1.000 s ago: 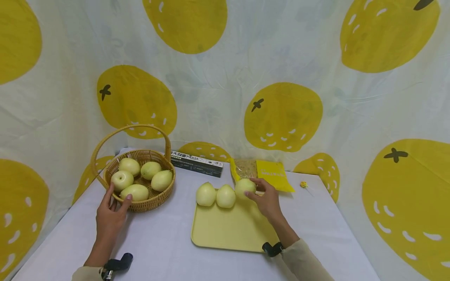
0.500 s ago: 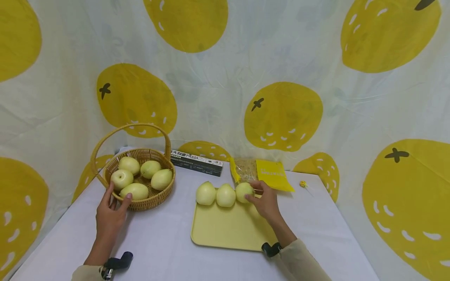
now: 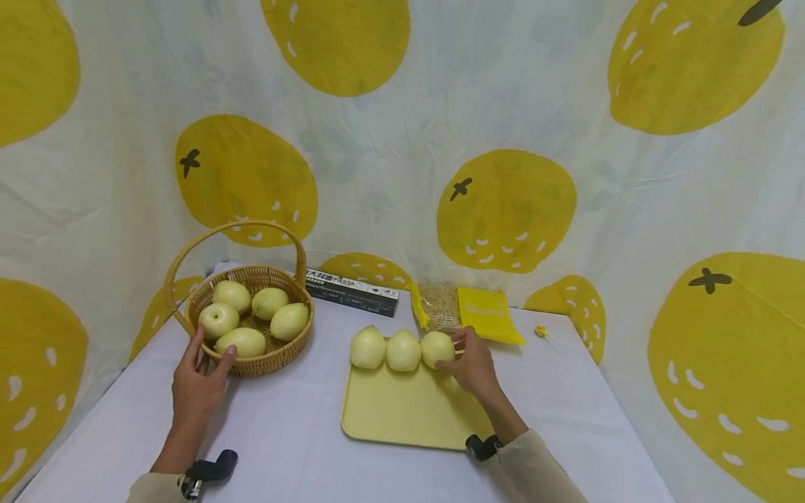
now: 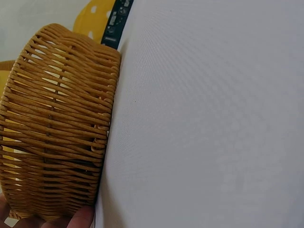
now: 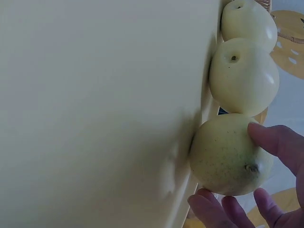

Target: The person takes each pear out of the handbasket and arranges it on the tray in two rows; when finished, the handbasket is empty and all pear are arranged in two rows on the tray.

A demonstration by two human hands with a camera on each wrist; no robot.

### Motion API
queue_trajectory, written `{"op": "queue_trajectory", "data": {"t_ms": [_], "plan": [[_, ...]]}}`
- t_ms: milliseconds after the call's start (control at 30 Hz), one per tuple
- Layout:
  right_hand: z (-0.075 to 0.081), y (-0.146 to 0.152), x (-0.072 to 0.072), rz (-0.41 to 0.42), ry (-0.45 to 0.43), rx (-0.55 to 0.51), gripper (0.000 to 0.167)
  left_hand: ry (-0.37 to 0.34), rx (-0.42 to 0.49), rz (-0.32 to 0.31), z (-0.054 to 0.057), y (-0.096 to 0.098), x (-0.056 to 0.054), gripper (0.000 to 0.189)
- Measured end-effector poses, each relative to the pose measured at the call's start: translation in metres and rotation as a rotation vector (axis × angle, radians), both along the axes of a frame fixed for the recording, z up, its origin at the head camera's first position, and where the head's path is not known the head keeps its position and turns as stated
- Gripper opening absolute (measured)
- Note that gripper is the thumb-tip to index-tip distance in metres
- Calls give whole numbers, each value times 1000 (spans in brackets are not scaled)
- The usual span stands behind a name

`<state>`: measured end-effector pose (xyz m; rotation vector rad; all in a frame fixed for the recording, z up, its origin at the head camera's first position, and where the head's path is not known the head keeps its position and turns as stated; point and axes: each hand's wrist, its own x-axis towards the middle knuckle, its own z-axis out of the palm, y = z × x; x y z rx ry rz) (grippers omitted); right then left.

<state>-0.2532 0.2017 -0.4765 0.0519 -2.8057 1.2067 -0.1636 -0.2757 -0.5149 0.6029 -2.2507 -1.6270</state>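
Note:
A wicker basket [image 3: 279,362] with an arched handle holds several pale green-yellow pears [image 3: 242,343]. My left hand [image 3: 198,391] grips its near left rim; in the left wrist view my fingers [image 4: 80,217] show low against the woven wall. On the yellow tray [image 3: 411,412], three pears stand in a row along the far edge: a left pear [image 3: 367,347], a middle pear [image 3: 404,351] and a right pear [image 3: 437,348]. My right hand [image 3: 474,363] holds the right one, thumb [image 5: 280,142] on one side and fingertips curled at the other. That pear touches the middle one.
Behind the tray lie a dark pasta box [image 3: 352,292] and a yellow bag [image 3: 487,314] with a see-through part. A small yellow flower-like item [image 3: 541,331] lies at the right back. A fruit-print curtain [image 3: 377,175] hangs behind the white-covered table [image 3: 283,433].
My right hand has lowered the right pear onto the tray's far edge, beside the middle pear, and turned it slightly. The left hand and basket have stayed in place.

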Motion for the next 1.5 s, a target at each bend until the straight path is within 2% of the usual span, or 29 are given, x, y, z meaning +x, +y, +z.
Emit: {"op": "queue_trajectory", "data": {"t_ms": [300, 533, 667, 867, 1000, 1167, 1333, 1500], "plan": [[-5, 2, -3, -25, -35, 34, 59, 18, 5, 4, 2, 0, 0, 83], [4, 8, 1, -20, -58, 65, 58, 13, 4, 3, 1, 0, 0, 84], [13, 11, 4, -16, -26, 84, 57, 14, 6, 3, 2, 0, -1, 84], [29, 6, 5, -18, 72, 110, 54, 14, 5, 7, 1, 0, 0, 84], [42, -7, 5, 7, 118, 64, 55, 19, -4, 10, 1, 1, 0, 84], [55, -32, 5, 68, 159, -79, 59, 24, -5, 9, 1, 1, -1, 84], [60, -58, 2, 123, 215, -170, 60, 18, -5, 7, -1, 0, -2, 84], [62, -83, -4, 196, 266, -201, 60, 20, -12, 6, -1, 0, -2, 84]]}}
